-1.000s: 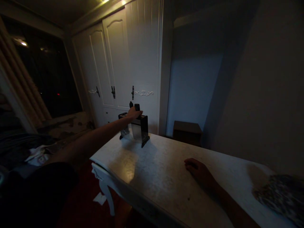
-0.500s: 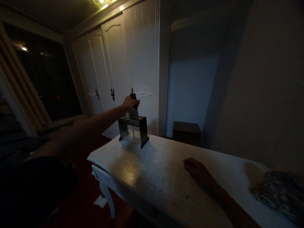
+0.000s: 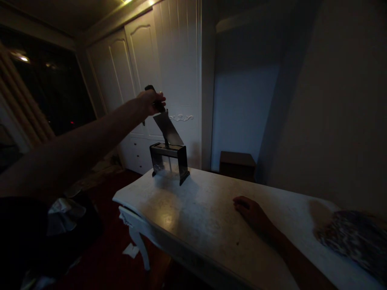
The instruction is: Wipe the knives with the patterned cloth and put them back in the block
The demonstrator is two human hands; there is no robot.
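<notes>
My left hand (image 3: 152,101) is closed around the black handle of a cleaver (image 3: 169,129). Its broad blade tilts down to the right, the lower corner close above the top of a knife block (image 3: 168,151). The block is black with a see-through front and stands at the far left end of the white table (image 3: 208,209). A slim dark tool rises from its slots behind the blade; its kind is hard to make out. My right hand (image 3: 249,211) rests on the tabletop, empty, fingers loosely bent and slightly apart.
A patterned cloth bundle (image 3: 353,241) lies at the table's right end. Behind the table stand a brown cabinet (image 3: 237,161) and a white wardrobe (image 3: 178,80). White paper (image 3: 131,250) lies on the red floor near the table leg. The room is dim.
My left hand has risen and come back to the left, drawing the cleaver up out of the knife block and tilting it. My right hand stays in place on the table.
</notes>
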